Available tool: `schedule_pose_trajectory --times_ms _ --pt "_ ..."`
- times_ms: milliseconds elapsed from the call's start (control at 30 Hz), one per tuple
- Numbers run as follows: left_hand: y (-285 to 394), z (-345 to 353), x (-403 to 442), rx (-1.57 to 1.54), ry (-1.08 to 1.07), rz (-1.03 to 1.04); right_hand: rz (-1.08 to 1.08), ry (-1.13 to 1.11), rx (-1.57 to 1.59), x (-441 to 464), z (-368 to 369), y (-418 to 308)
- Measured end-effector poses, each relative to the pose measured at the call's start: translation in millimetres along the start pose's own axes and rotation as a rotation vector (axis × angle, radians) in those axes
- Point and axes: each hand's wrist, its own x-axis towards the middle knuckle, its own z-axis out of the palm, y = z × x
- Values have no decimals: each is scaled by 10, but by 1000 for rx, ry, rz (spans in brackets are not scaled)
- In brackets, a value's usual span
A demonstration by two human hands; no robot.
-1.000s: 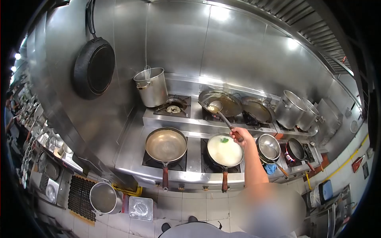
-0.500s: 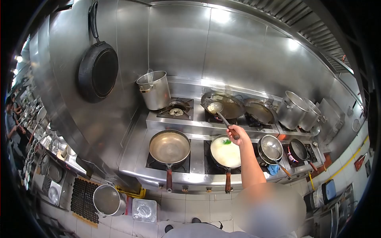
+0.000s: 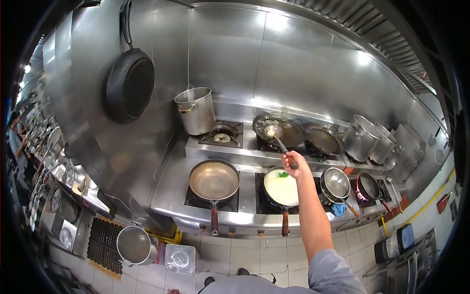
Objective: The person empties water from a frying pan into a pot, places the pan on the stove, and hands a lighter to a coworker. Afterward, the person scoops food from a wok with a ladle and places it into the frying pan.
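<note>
My right hand (image 3: 295,163) is closed around the dark wooden handle of a ladle (image 3: 281,142), reaching out from a grey sleeve. The ladle's round bowl holds pale pieces and is over the left side of a dark wok (image 3: 289,133) on the back burners. Below my forearm, a frying pan (image 3: 280,188) of creamy white liquid with a green leaf sits on a front burner. Of my left hand (image 3: 173,292), only a sliver shows at the bottom edge; its fingers cannot be made out.
An empty-looking pan (image 3: 214,180) stands front left, and a whisk rests in a tall pot (image 3: 196,111) behind it. A strainer (image 3: 336,182) and a small pan (image 3: 368,185) above a flame are at right. A black pan (image 3: 131,87) hangs on the left wall.
The view has shifted slightly, so the stove appears a little farther right. My right hand still grips the ladle over the wok. A sliver of my left hand has appeared at the bottom.
</note>
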Motion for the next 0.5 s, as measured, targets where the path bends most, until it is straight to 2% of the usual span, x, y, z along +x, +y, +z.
schedule_pose_trajectory --times_ms 167,233,333,500 --pt "94 -47 186 40 -35 47 -21 8 12 -93 133 13" --pt "190 -99 254 69 -48 71 -58 89 -8 -115 193 17" --pt "136 -163 299 21 -42 46 -36 3 -13 -108 214 19" --pt "112 -226 251 71 -8 26 -48 61 -59 -95 196 15"
